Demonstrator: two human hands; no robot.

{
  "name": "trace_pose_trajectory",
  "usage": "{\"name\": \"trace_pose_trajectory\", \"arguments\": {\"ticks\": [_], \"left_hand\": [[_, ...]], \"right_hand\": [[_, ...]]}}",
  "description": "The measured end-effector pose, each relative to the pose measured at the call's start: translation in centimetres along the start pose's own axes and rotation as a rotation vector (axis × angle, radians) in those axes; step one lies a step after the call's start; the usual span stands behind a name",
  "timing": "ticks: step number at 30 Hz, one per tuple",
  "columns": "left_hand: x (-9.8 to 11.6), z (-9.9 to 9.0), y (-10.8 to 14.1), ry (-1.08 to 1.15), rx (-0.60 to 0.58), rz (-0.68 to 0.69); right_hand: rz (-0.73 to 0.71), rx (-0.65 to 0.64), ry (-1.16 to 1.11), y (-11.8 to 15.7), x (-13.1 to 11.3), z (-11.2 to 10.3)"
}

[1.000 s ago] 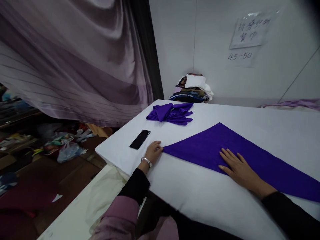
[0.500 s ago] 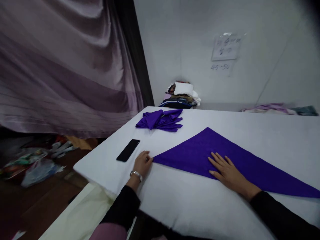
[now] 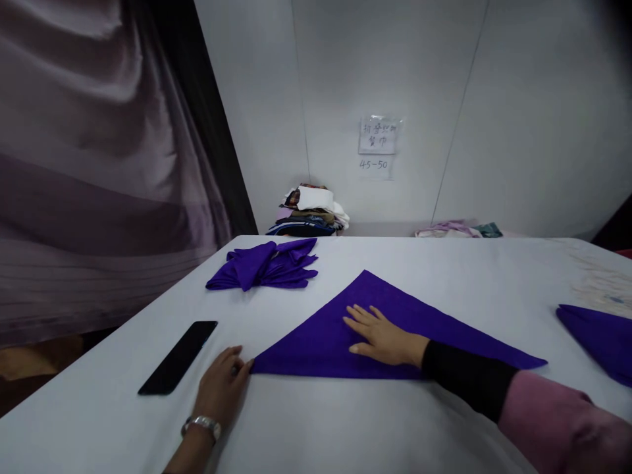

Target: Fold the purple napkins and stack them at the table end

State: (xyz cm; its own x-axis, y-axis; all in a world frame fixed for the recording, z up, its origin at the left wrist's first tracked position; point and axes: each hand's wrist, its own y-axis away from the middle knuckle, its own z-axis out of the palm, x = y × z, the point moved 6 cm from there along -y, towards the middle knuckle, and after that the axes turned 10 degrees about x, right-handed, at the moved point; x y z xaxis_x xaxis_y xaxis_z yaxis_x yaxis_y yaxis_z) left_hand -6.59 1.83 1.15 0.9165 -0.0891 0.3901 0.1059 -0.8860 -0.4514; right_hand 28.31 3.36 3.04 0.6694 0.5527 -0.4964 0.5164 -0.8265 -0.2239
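Note:
A purple cloth napkin (image 3: pixel 316 345), folded into a wide triangle, lies flat on the white table with its peak pointing away from me. My left hand (image 3: pixel 222 385), a metal watch on its wrist, has its fingers curled and grips the napkin's left corner at the tabletop. My right hand (image 3: pixel 382 336) rests palm down on the middle of the triangle, fingers spread. Behind the left corner sits a loose bundle of purple cloth (image 3: pixel 266 264), its folds spreading to the right.
A black phone (image 3: pixel 178 357) lies left of my left hand. More folded purple cloth (image 3: pixel 600 339) is at the table's right (image 3: pixel 523 276). Stacked clothes (image 3: pixel 311 214) and other fabric (image 3: pixel 454 228) stand beyond the far edge, below a handwritten sign (image 3: pixel 378 135). A satiny curtain (image 3: pixel 89 171) hangs at left.
My view has turned to the right, bringing the cloth at the table's right into sight. The right hand has slid leftward over the napkin toward its middle. My left hand stays at the corner.

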Motion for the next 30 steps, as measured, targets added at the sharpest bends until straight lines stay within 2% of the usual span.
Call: {"name": "trace_pose_trajectory", "arguments": {"ticks": [3, 6, 13, 20, 24, 30], "left_hand": [[-0.2, 0.0, 0.0, -0.001, 0.017, -0.019], [-0.5, 0.3, -0.1, -0.007, 0.011, -0.030], [-0.8, 0.5, -0.2, -0.038, -0.037, -0.025], [-0.8, 0.4, -0.3, -0.054, -0.028, -0.025], [-1.5, 0.8, 0.0, -0.048, -0.028, -0.028], [-3.7, 2.1, 0.7, -0.067, -0.043, -0.006]], "right_hand": [[-0.019, 0.013, -0.027, -1.8, 1.2, 1.4], [0.010, 0.020, 0.037, -2.6, 4.0, 1.7], [0.125, 0.050, 0.139, -3.6, 10.5, -0.4], [0.359, 0.089, 0.233, -6.0, 16.3, -2.4], [0.448, 0.161, 0.222, -8.1, 18.6, -3.1], [0.512, 0.289, 0.151, -10.5, 20.5, -2.7]]}}
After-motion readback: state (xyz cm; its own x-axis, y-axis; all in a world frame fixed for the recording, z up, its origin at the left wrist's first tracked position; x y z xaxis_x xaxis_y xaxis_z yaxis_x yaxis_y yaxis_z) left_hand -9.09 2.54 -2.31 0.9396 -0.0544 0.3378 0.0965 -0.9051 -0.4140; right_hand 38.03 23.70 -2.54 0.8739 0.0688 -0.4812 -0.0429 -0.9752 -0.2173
